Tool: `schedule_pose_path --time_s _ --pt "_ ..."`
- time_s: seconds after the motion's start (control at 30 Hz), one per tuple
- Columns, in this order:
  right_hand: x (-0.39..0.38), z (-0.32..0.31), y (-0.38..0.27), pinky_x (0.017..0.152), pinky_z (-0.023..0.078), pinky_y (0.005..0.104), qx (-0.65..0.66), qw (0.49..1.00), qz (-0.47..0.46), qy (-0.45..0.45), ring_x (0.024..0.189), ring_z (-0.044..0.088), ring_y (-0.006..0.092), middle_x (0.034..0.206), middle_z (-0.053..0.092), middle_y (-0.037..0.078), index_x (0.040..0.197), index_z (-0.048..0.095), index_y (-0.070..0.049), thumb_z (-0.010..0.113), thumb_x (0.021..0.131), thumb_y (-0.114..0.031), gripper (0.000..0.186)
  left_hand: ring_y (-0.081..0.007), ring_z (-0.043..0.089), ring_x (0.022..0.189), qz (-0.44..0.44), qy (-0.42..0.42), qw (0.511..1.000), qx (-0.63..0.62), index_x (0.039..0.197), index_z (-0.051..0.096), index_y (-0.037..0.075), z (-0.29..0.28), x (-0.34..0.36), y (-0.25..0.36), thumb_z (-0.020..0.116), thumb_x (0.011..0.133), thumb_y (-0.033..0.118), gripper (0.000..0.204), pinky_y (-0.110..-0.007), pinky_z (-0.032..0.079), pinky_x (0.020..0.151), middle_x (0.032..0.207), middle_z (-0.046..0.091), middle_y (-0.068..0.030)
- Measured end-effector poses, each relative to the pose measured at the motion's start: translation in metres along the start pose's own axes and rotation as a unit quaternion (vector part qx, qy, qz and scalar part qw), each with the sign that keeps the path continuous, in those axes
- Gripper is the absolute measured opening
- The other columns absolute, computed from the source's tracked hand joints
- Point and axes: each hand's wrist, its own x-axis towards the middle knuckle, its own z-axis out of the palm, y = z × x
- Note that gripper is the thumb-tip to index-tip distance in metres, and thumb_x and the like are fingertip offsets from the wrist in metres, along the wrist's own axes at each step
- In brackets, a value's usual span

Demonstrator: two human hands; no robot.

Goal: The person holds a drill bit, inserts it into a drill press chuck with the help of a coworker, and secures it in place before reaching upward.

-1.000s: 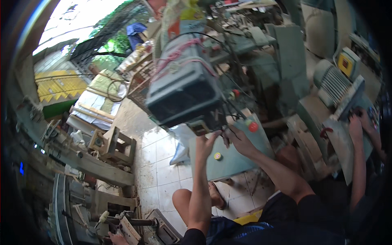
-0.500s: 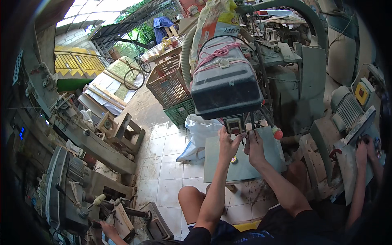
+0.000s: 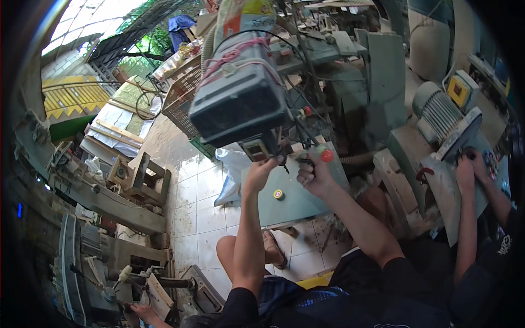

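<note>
A drill press head with a dark cover [image 3: 238,106] stands before me, tilted in the view. My left hand [image 3: 261,174] is closed at the drill chuck [image 3: 281,159], its fingertips against it, and a thin dark bit [image 3: 287,170] points down below. A little to the right, my right hand [image 3: 314,176] is closed, with a small dark thing at its thumb that I cannot make out. Just beyond that hand is a red ball knob [image 3: 327,156]. On the grey-green work table [image 3: 268,210] under both hands sits a small round yellow item [image 3: 279,194].
Plastic crates [image 3: 185,101] and a white sack [image 3: 229,169] stand beyond the table. At the right, another person's hands [image 3: 471,164] work at a motor-driven disc machine [image 3: 462,134]. A third person's hand [image 3: 145,312] is at a machine lower left.
My view has swung right, so the scene sits farther left. My hands, close together before, are now apart: the right has drawn away from the chuck and the left stays at it.
</note>
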Motion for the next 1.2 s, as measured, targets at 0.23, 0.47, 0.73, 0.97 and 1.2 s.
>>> schedule_pose_path --time_s 0.23,0.47,0.73,0.97,1.2 --pt "-0.015 0.002 0.010 0.057 0.037 0.0287 -0.243 0.967 -0.076 0.002 0.052 0.040 0.0117 0.061 0.046 0.000 0.093 0.053 -0.009 0.046 0.101 -0.040 0.033 -0.0108 0.060 0.082 0.075 0.142 0.963 0.216 0.094 0.065 -0.001 0.030 -0.013 -0.001 0.065 0.085 0.008 0.014 -0.026 0.046 0.078 0.089 0.067 -0.0028" --pt "-0.012 0.007 0.008 0.067 0.041 0.0257 -0.421 0.886 -0.186 -0.057 0.067 0.050 0.0103 0.072 0.050 0.001 0.100 0.056 -0.004 0.042 0.104 -0.035 0.034 -0.0074 0.057 0.081 0.057 0.128 0.989 0.043 0.092 0.066 0.000 0.025 -0.016 0.003 0.065 0.088 0.008 0.009 -0.024 0.044 0.074 0.085 0.066 -0.0013" --pt "-0.007 0.012 0.013 0.071 0.040 0.0241 -0.448 0.865 -0.216 -0.071 0.071 0.048 0.0081 0.074 0.052 0.000 0.102 0.055 -0.004 0.041 0.104 -0.033 0.032 -0.0137 0.061 0.087 0.062 0.125 0.989 0.038 0.098 0.065 -0.001 0.024 -0.012 -0.007 0.071 0.081 0.004 0.019 -0.029 0.047 0.080 0.095 0.068 -0.0046" --pt "0.002 0.007 0.012 0.071 0.042 0.0252 -0.438 0.870 -0.212 -0.081 0.073 0.052 0.0090 0.076 0.053 0.000 0.098 0.055 -0.004 0.044 0.104 -0.030 0.029 -0.0109 0.061 0.084 0.091 0.126 0.986 0.057 0.098 0.066 -0.001 0.023 -0.011 -0.010 0.067 0.084 0.002 0.014 -0.027 0.047 0.080 0.091 0.068 -0.0037" --pt "0.006 0.002 0.002 0.072 0.044 0.0264 -0.589 0.752 -0.260 -0.142 0.079 0.054 0.0091 0.079 0.056 0.001 0.097 0.057 -0.003 0.048 0.102 -0.027 0.026 -0.0097 0.056 0.093 0.030 0.076 0.996 0.023 0.102 0.064 -0.003 0.008 -0.016 -0.008 0.064 0.089 0.011 0.019 -0.026 0.044 0.084 0.097 0.066 -0.0032"
